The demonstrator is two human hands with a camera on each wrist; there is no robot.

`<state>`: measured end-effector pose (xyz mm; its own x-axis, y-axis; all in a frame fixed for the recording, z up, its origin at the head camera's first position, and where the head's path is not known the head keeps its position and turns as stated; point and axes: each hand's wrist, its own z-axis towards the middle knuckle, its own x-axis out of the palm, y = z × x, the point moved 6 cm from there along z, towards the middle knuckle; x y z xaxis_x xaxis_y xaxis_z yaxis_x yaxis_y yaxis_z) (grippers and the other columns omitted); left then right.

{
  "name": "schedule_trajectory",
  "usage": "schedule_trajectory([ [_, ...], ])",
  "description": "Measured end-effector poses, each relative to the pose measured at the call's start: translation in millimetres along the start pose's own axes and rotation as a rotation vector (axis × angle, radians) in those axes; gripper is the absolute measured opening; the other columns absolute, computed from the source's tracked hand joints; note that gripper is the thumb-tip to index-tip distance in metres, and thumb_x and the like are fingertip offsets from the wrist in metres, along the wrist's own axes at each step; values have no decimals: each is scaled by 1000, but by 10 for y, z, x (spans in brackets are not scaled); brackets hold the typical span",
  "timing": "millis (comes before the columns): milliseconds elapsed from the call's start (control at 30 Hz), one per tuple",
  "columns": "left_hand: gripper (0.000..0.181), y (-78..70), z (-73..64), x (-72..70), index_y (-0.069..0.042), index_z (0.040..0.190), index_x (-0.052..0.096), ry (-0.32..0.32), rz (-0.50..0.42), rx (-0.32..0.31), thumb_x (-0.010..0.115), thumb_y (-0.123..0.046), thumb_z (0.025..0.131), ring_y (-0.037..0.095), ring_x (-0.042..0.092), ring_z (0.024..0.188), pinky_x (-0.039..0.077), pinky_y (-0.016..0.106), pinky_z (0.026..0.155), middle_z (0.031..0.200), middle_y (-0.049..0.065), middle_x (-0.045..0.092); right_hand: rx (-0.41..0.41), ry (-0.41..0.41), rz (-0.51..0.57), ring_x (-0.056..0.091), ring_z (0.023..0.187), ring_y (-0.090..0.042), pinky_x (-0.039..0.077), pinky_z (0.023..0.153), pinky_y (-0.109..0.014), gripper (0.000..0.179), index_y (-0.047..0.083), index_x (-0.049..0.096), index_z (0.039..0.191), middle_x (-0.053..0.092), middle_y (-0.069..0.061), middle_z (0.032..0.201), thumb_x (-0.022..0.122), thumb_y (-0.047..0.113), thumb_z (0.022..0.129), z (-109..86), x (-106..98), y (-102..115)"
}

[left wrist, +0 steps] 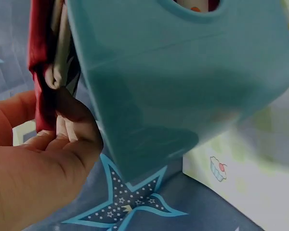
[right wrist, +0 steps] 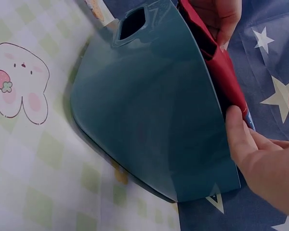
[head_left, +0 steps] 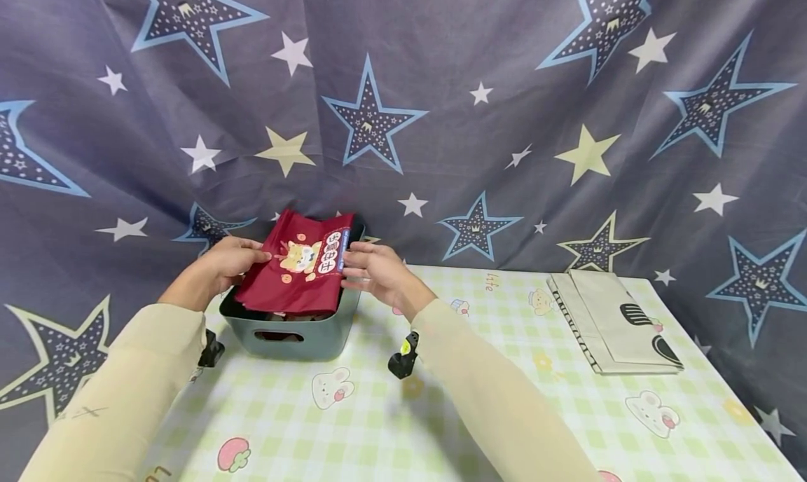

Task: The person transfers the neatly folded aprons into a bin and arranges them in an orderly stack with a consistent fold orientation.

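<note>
A folded red bag (head_left: 296, 275), printed with a cartoon animal and white characters, lies over the top of a blue-green plastic bin (head_left: 265, 338). My left hand (head_left: 235, 261) pinches its left edge, thumb on top and fingers curled underneath. In the left wrist view, folded cream cloth (left wrist: 61, 48) shows under the red fabric. At the opposite edge is my right hand (head_left: 381, 272), its fingers extended and touching the bag's side by the bin's rim. What lies deeper in the bin is mostly hidden by the bag.
A folded cream canvas piece (head_left: 614, 321) with black prints lies at the table's right side. The table wears a green checked cloth (head_left: 353, 426) with cartoon prints. Behind it hangs a dark star-patterned curtain (head_left: 441, 139), close to the bin's back.
</note>
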<state>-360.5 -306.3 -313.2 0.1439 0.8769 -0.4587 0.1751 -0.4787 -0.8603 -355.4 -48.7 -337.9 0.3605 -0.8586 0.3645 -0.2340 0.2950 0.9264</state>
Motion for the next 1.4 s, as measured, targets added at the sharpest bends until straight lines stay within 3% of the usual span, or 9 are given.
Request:
schedule_trajectory([
  [267,43,21,-8,-21,12,139,44,-16,37,6,51,-12,104,12,61,77,54,32,70,87,-1,63,-13,17,-36,57,129,-38,48,106,-49,59,-2,37,155,53,-24,146,59,3,101,-1,6,-19],
  [333,41,6,-12,-41,13,136,49,-58,148,34,53,-12,104,16,61,78,54,33,69,90,5,63,-32,-2,-96,57,129,-39,49,105,-48,58,-2,40,154,54,-23,146,61,5,100,2,-16,-14],
  [467,45,-77,-52,-113,13,128,59,-237,510,109,58,-23,102,40,64,98,55,50,83,112,28,64,-63,-60,-221,56,131,-39,51,103,-47,57,1,46,152,58,-20,143,64,8,99,-15,-72,5],
  [567,51,-118,-78,-151,12,128,59,-341,642,135,58,-31,101,52,54,118,47,62,96,128,34,59,-67,-94,-251,57,129,-39,51,103,-49,54,3,50,150,60,-17,141,65,9,98,-38,-107,12],
  [700,50,-97,-78,-160,12,127,60,-361,607,157,57,-31,101,52,53,119,46,62,98,127,33,60,-58,-107,-239,60,124,-38,50,104,-51,50,5,54,146,61,-15,139,65,10,98,-48,-143,-10],
  [1033,43,-75,-92,-84,13,123,61,-336,506,185,59,-25,101,45,59,109,50,56,92,120,32,62,-71,-101,-244,63,120,-36,50,103,-52,47,4,56,144,61,-18,138,65,11,99,-87,-200,-1],
  [1133,40,-80,-63,-43,11,122,62,-339,469,187,60,-24,101,40,62,101,54,49,83,118,30,63,-79,-91,-273,62,123,-38,52,101,-49,49,3,53,147,59,-20,142,64,12,100,-114,-244,28],
  [1300,34,-88,29,82,6,121,61,-329,362,169,60,-22,103,23,61,74,52,33,62,109,23,63,-108,-85,-333,64,120,-36,54,98,-47,49,3,51,148,60,-22,140,62,11,101,-166,-340,88],
  [1400,32,-113,57,186,4,122,61,-312,312,167,60,-21,103,18,59,67,51,30,58,108,22,65,-130,-97,-374,67,113,-31,56,96,-46,45,3,54,146,64,-21,134,61,9,101,-202,-401,121],
])
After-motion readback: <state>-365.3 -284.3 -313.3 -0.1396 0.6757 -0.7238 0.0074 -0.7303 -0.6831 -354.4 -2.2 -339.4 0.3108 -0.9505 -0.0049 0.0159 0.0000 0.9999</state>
